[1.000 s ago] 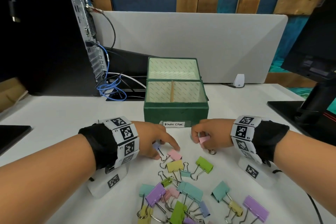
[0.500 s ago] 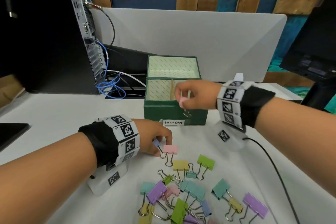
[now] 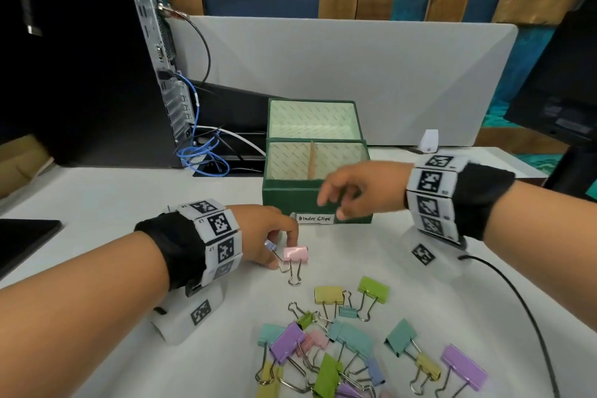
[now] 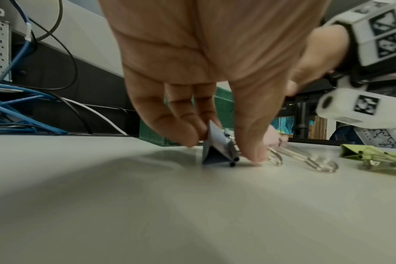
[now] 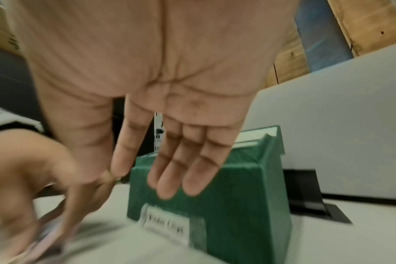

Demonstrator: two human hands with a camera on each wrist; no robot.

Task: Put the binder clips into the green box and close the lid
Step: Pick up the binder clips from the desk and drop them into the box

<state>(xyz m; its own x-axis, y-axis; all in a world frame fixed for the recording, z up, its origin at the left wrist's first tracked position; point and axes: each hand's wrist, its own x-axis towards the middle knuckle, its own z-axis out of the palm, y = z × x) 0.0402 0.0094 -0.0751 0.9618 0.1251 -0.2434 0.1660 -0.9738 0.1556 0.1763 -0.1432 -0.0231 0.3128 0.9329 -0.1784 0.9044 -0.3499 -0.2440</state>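
Comparing this moment with half a second ago, your right hand [image 3: 358, 189] no longer carries the small pink clip it held over the green box [image 3: 316, 200]; its fingers now hang spread and empty in front of the box's near wall, so that clip has most likely dropped inside, though the box floor is hidden from the head view. Your left hand [image 3: 268, 236] has barely moved: it presses down on the desk [image 3: 97, 203], thumb and fingers pinching a small blue clip [image 4: 217, 151] that rests on the surface, with the pink clip [image 3: 295, 254] just beside your fingertips. The remaining binder clips [image 3: 339, 349] lie scattered nearer to you, so most of the task is ahead, and the lid [image 3: 313, 118] stands open behind the box. One delivery looks done; your left hand seems ready to lift the next.

Reading the writing: a white handwritten label [image 3: 315, 218] on the box front says "Binder Clips". Your wristbands [image 3: 431, 200] carry black-and-white square marker codes, with tiny characters too small to read.
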